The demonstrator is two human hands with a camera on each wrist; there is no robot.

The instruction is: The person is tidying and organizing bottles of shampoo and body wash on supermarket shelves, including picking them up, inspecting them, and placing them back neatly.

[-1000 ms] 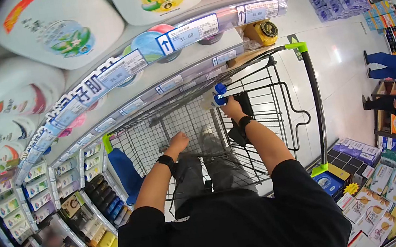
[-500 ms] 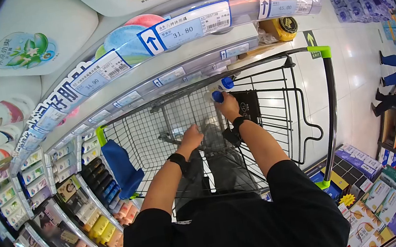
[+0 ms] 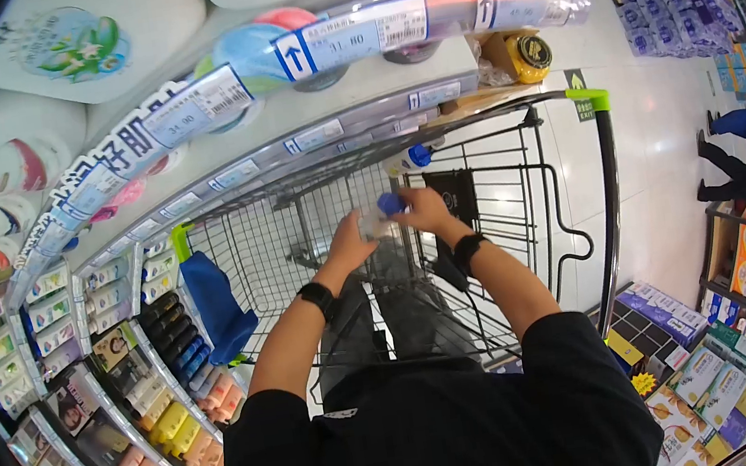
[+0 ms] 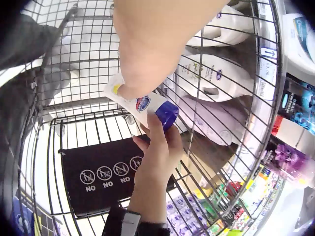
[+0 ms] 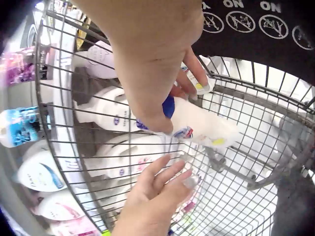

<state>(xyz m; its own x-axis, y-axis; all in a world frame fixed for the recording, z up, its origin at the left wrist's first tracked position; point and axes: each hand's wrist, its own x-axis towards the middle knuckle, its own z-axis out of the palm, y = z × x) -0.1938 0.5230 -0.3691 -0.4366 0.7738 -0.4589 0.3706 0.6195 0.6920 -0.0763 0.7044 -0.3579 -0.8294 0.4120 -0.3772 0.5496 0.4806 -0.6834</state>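
Observation:
My right hand (image 3: 428,211) pinches a white bottle by its blue cap, over the inside of a wire shopping cart (image 3: 262,248). The bottle (image 5: 202,123) shows a red-and-blue logo and a small yellow patch in the right wrist view. Close by its lower part is my left hand (image 3: 349,246), fingers loosely extended; in the right wrist view these fingers (image 5: 165,169) sit just beside the bottle. A second blue-capped bottle (image 3: 398,165) rests in the cart beyond my right hand. Part of the held bottle is hidden behind my left hand in the left wrist view.
A shelf edge with price tags (image 3: 353,44) curves along the cart's far side, holding large white bottles (image 3: 98,43). A black sign panel (image 4: 106,172) hangs on the cart's wire. Blue cloth (image 3: 218,305) covers one corner. Two people stand in the aisle at right.
My right hand has carried the bottle left, away from the second bottle and closer to my body. My left hand stays near the cart's middle, its fingers now spread nearer the bottle.

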